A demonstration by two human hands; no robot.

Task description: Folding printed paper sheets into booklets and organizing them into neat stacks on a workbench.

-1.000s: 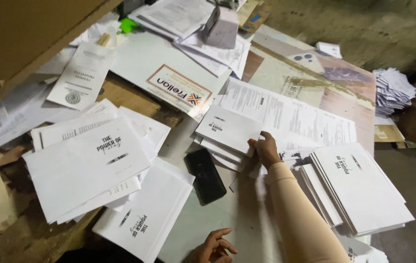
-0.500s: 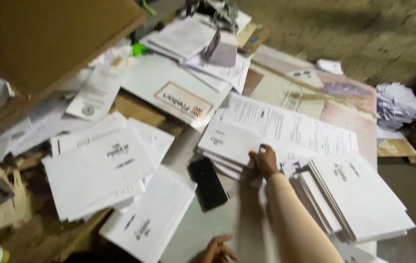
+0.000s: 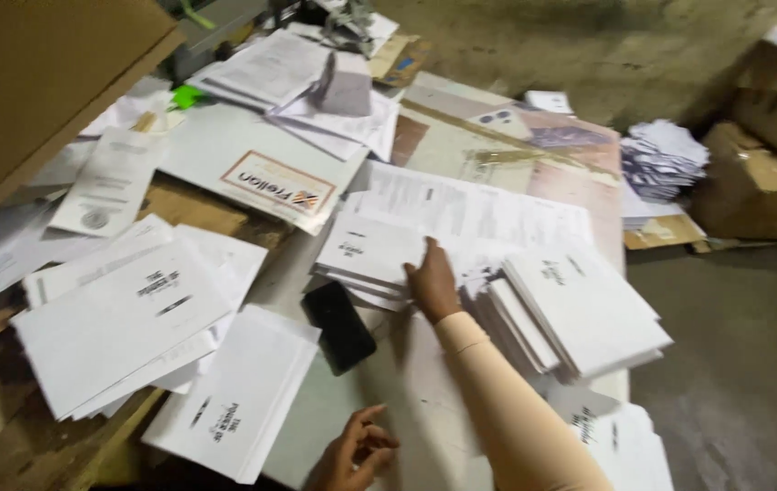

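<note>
My right hand (image 3: 432,284) reaches forward in a beige sleeve and rests flat on the edge of a small stack of white printed booklets (image 3: 366,253) at the table's middle. My left hand (image 3: 355,452) hovers low near the front edge, fingers loosely curled and holding nothing. A black phone (image 3: 340,325) lies face down just left of my right wrist. Another thick stack of white booklets (image 3: 580,309) sits right of my right arm. Printed sheets (image 3: 479,207) lie spread behind the hand.
More white booklet piles lie at the left (image 3: 125,318) and front (image 3: 234,409). A large brown cardboard sheet (image 3: 34,82) leans at the upper left. Cardboard boxes (image 3: 771,155) and a loose paper heap (image 3: 661,159) stand on the floor to the right.
My view has shifted rightward and closer. My right hand stays on the middle stack, sliding slightly further over it. My left hand has risen a little more into view.
</note>
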